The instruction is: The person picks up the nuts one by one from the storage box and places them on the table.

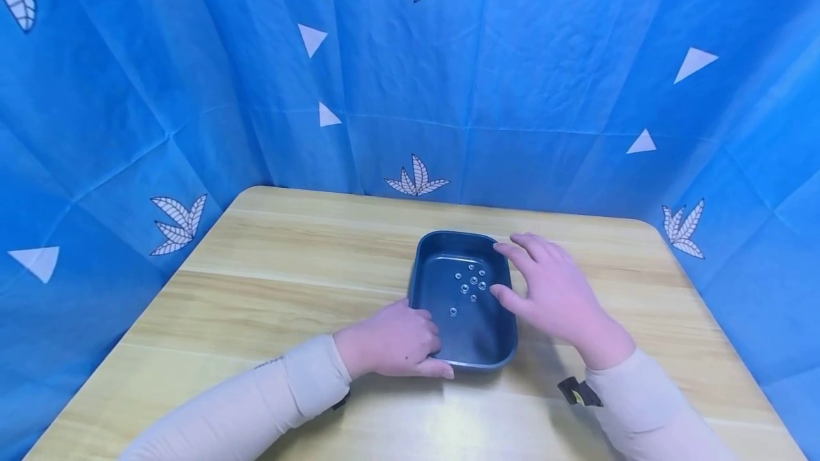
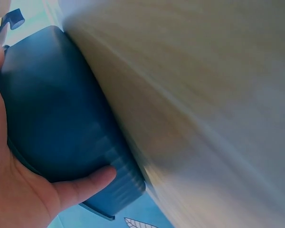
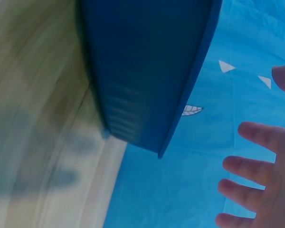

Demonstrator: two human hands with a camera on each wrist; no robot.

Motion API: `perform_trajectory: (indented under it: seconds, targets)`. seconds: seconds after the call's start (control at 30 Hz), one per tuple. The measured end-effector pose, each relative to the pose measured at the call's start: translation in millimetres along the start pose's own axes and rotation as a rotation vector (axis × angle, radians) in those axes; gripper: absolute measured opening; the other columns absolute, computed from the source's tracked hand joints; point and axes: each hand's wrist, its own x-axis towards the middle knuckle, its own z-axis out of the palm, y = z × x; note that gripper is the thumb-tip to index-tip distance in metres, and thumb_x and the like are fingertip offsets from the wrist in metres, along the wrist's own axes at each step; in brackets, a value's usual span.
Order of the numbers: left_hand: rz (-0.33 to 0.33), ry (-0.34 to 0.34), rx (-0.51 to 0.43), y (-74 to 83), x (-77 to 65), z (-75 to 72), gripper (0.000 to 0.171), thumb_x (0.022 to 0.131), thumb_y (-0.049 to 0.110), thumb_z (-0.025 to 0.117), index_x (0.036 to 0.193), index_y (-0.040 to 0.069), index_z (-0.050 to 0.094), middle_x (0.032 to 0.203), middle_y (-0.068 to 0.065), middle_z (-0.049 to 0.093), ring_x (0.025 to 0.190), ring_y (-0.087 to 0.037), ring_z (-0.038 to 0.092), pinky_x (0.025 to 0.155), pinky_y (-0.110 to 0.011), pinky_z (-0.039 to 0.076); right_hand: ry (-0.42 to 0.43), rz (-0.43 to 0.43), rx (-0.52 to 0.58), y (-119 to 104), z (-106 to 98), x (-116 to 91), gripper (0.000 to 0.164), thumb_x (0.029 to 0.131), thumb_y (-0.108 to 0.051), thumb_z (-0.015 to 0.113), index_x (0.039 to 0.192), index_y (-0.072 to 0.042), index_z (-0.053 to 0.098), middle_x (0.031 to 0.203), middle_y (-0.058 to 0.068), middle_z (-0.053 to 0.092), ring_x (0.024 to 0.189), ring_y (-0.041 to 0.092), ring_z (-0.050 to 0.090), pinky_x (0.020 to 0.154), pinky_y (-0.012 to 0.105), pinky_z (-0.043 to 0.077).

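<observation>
A dark blue rectangular plastic bin (image 1: 448,333) stands on the table, its long side running away from me. Several small shiny ring-shaped pieces (image 1: 465,289), like metal nuts, lie loose on its floor. My left hand (image 1: 400,340) grips the near left corner, fingers curled over the rim and thumb along the near side. In the left wrist view the thumb (image 2: 88,186) presses the outer wall. My right hand (image 1: 551,290) hovers over the right rim, holding nothing. Its fingers (image 3: 251,171) are spread in the right wrist view, apart from the bin wall (image 3: 142,71).
The wooden table (image 1: 288,269) has rounded far corners. A blue curtain (image 1: 397,77) with leaf and triangle prints hangs behind it and along both sides. A dark strap piece (image 1: 579,393) sits under the right sleeve.
</observation>
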Motion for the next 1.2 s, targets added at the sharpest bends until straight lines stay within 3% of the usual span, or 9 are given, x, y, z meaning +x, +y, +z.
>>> perform_trajectory:
  seconds: [0.17,0.37,0.7,1.2]
  targets:
    - [0.008,0.024,-0.009,0.9,1.6,2.6,0.058,0.100,0.069,0.037,0.078,0.026,0.069,0.077,0.014,0.063,0.071,-0.007,0.047,0.075,-0.032,0.043,-0.015,-0.015,0.012,-3,-1,4,0.063,0.090,-0.051,0.068,0.141,-0.015,0.058,0.143,0.016,0.053,0.132,0.038,0.048,0.107,0.058,0.037]
    - [0.018,0.065,0.011,-0.8,2.0,4.4,0.058,0.100,0.068,0.037,0.075,0.026,0.069,0.075,0.014,0.062,0.069,-0.007,0.047,0.071,-0.031,0.042,-0.029,-0.027,0.022,-10,-6,13,0.062,0.091,-0.052,0.066,0.141,-0.016,0.058,0.142,0.015,0.054,0.131,0.036,0.050,0.105,0.057,0.039]
    - [0.008,0.055,0.005,1.2,3.4,3.1,0.057,0.100,0.069,0.038,0.076,0.026,0.067,0.074,0.015,0.061,0.071,-0.008,0.049,0.067,-0.031,0.040,-0.092,-0.027,0.039,-29,-11,25,0.059,0.091,-0.055,0.064,0.139,-0.020,0.060,0.140,0.009,0.056,0.128,0.032,0.052,0.101,0.055,0.044]
    - [0.010,0.038,-0.004,-3.6,16.6,1.9,0.057,0.099,0.068,0.040,0.075,0.024,0.067,0.073,0.014,0.060,0.073,-0.009,0.054,0.071,-0.033,0.042,-0.193,0.005,0.049,-26,-9,45,0.058,0.093,-0.054,0.061,0.137,-0.018,0.061,0.134,0.007,0.060,0.120,0.030,0.058,0.095,0.052,0.049]
